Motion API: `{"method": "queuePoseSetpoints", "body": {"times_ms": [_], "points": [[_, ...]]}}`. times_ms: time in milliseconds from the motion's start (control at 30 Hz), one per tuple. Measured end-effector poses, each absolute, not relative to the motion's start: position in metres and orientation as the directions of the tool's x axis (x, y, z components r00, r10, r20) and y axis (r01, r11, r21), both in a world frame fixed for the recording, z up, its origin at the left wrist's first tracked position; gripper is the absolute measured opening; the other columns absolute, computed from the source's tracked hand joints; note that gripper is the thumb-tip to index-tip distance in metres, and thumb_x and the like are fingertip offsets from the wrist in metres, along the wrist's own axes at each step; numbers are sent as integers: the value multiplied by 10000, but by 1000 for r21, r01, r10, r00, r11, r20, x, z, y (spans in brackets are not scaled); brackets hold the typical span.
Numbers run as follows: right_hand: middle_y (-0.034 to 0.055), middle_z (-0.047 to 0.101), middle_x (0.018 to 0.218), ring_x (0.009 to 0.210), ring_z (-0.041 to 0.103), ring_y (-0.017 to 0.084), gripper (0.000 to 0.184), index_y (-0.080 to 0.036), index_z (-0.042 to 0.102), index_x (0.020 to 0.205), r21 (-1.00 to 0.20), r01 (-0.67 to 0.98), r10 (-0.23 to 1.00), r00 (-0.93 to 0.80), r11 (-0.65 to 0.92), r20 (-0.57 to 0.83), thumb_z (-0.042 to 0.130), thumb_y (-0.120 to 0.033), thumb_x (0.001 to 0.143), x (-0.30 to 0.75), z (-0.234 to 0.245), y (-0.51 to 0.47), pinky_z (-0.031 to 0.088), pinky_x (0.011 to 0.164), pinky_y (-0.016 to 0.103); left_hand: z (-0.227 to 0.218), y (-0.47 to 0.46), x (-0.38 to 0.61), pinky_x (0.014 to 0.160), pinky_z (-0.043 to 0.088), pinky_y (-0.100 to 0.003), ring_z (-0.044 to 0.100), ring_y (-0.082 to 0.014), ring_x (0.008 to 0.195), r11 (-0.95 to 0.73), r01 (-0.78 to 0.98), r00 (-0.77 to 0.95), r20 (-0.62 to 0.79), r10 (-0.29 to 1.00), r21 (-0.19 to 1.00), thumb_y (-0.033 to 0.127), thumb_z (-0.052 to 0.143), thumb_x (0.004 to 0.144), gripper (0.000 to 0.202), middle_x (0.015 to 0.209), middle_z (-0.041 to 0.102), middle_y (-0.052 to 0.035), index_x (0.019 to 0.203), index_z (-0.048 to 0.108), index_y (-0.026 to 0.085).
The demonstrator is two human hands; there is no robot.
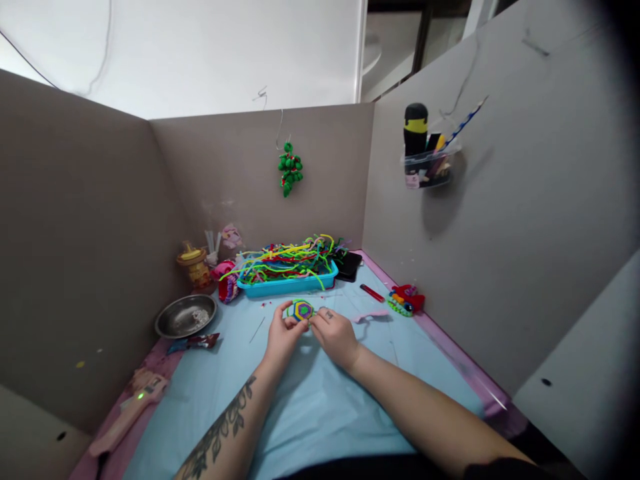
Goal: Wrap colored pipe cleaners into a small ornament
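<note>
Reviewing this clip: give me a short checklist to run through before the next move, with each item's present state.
1. Both hands on the piece: left hand and right hand meet at the small round woven piece: ok.
2. Firm grip on the piece: fingertips hide the contact: cannot tell.
3. Supply close by: blue tray of coloured pipe cleaners sits just behind the hands: ok.
4. Blue mat near the forearms is bare: ok.
5. Metal bowl stands apart on the left: ok.
</note>
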State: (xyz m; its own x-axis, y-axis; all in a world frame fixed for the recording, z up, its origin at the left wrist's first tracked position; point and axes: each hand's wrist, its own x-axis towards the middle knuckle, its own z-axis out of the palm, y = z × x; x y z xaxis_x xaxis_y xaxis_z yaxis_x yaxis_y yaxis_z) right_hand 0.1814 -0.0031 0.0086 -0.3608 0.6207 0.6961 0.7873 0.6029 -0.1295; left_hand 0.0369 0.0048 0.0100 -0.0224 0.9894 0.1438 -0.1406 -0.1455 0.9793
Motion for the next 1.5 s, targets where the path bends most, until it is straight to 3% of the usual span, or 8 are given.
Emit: {"method": "queuePoseSetpoints", "body": {"times_ms": [133,433,900,1067,1200,1300,1500], "points": [[70,572,786,754,526,178,212,-189,620,831,-210,780,651,-304,589,696,414,-193,882,184,8,-1,400,680,275,8,5,38,595,428,-240,587,-141,556,-161,-127,-2,162,987,979,276,736,598,652,542,583,39,1153,417,156],[56,571,800,775,549,173,168,-194,590,829,-436,654,692,-190,618,697,427,-205,868,185,13,-1,437,723,277,10,5,37,669,434,-262,613,-154,660,-103,-239,15,110,994,965,264,766,571,797,690,647,-10,1244,352,166],[43,535,776,744,520,169,104,-186,544,797,-517,567,715,-196,641,671,452,-141,817,179,5,0,425,675,273,10,5,41,752,449,-293,634,-167,778,-128,-305,-9,131,991,944,166,744,571,733,863,663,-44,1194,359,190],[41,524,764,751,517,169,133,-186,546,802,-507,553,694,-195,661,693,428,-131,827,178,5,-1,425,694,280,8,6,39,757,445,-288,637,-173,786,-71,-337,-5,74,997,939,177,761,558,756,864,682,-62,1200,362,169],[48,531,777,779,517,170,139,-179,558,813,-501,512,656,-177,698,733,424,-151,836,180,10,-5,423,720,283,9,9,37,676,445,-249,620,-133,675,-4,-367,-44,-13,999,930,143,763,540,762,830,682,-55,1195,374,156],[36,534,747,745,515,161,140,-176,565,760,-615,456,710,-55,643,702,443,-172,826,181,15,-4,415,691,272,10,11,35,608,433,-218,590,-100,595,7,-405,-60,-34,998,914,123,757,538,757,786,670,-34,1194,380,155],[21,590,692,671,532,153,130,-160,611,709,-892,206,903,75,401,423,534,-254,755,179,12,9,413,631,255,11,10,35,598,430,-210,589,-99,602,47,-417,-5,-54,999,908,126,775,517,799,787,674,-37,1207,373,159]]}}
